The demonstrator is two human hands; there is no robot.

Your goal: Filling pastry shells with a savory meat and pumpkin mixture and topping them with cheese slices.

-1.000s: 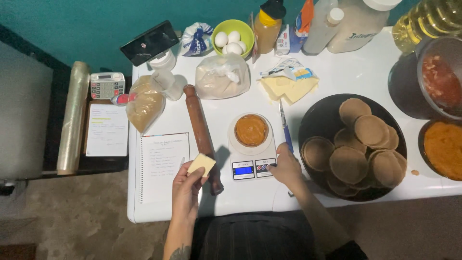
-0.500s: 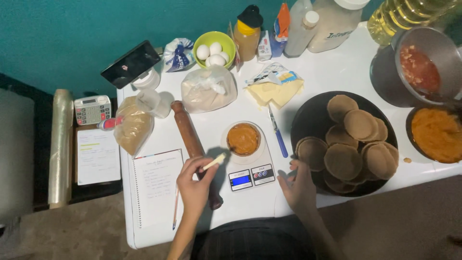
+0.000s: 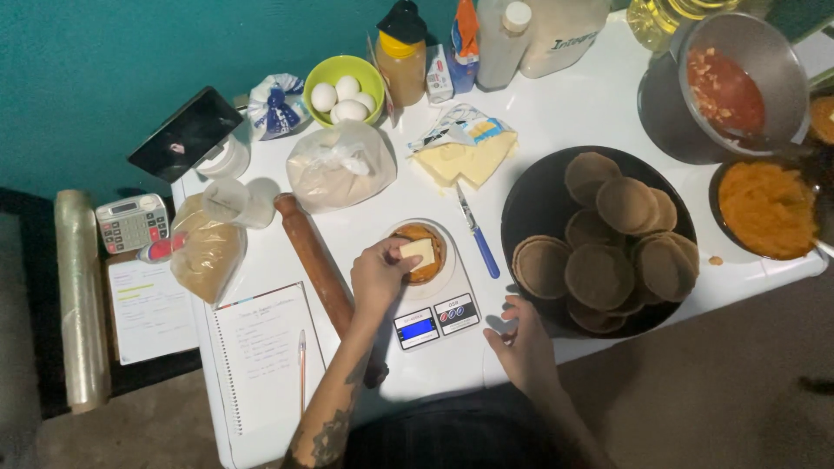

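Note:
My left hand (image 3: 379, 276) holds a pale yellow piece of butter (image 3: 419, 253) over a small bowl of orange-brown filling (image 3: 420, 252) that stands on a white kitchen scale (image 3: 434, 318). My right hand (image 3: 521, 343) rests on the white table (image 3: 565, 113) at the scale's right, by the rim of a black plate (image 3: 532, 204) of round brown dough shells, and holds nothing. A block of butter on its wrapper (image 3: 465, 155) lies behind the scale, and a blue-handled knife (image 3: 476, 233) lies beside it.
A wooden rolling pin (image 3: 313, 260) and a spiral notebook with a pencil (image 3: 261, 356) lie left of the scale. Bagged flours, a green bowl of eggs (image 3: 344, 94), bottles, a pot of red sauce (image 3: 730, 87) and an orange mash bowl (image 3: 764, 208) ring the table.
My left hand has carried the butter piece from beside the rolling pin up and right, over the bowl on the scale. My right hand stayed near the plate's edge.

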